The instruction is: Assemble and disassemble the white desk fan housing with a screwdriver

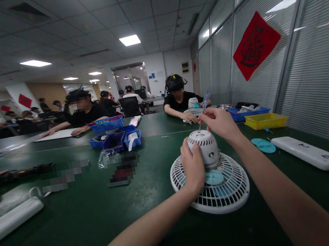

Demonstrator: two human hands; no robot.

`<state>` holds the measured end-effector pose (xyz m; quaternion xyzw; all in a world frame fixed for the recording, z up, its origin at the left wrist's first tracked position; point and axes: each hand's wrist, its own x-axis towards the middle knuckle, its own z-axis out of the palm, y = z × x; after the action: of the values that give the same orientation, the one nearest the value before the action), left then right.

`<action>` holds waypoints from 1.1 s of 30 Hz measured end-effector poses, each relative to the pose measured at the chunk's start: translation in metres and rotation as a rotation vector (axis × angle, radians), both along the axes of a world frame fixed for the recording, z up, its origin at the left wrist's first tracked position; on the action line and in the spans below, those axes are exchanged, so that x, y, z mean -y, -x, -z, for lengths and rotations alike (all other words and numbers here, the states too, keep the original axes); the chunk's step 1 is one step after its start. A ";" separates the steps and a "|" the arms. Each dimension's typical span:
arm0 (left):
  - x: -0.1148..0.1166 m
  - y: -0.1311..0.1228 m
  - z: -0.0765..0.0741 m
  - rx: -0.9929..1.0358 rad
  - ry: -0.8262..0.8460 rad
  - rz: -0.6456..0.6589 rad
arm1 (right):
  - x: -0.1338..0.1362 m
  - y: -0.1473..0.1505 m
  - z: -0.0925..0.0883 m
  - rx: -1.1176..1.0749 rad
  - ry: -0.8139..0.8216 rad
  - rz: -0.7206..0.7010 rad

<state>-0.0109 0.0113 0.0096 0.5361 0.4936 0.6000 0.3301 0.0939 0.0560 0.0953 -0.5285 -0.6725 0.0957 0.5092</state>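
Note:
A white fan head [209, 149] lies face down on its round grille [233, 195], motor housing upward. My left hand [192, 162] is wrapped round the left side of the housing. In my right hand [218, 120] is a screwdriver [206, 101] with a clear purplish handle, gripped near its shaft. Its tip meets the top of the housing, though the exact contact is too small to make out. A light-blue round piece [214, 177] rests on the grille in front of the housing, and more blue shows through the bars.
Blue bins [113, 142] stand mid-table. At right are a yellow tray [266, 121], light-blue discs [264, 145] and a white fan base [311, 152]. A white bar-shaped part [11, 222] lies left. Across the table, a person [180, 96] sits by another fan [193, 107].

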 end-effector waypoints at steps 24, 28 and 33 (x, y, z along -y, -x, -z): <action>0.021 0.070 -0.103 -0.788 -0.133 0.777 | 0.032 -0.053 -0.030 0.020 -0.357 0.311; 0.023 0.069 -0.092 -0.985 0.049 0.808 | 0.038 -0.048 -0.033 -0.003 -0.366 0.292; 0.013 0.054 -0.072 -0.931 -0.126 0.678 | 0.042 -0.040 -0.034 0.019 -0.438 0.320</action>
<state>-0.0650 -0.0019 0.0820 0.8904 0.3508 0.1899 0.2195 0.1334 0.0144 0.1289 -0.5062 -0.5900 -0.1388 0.6135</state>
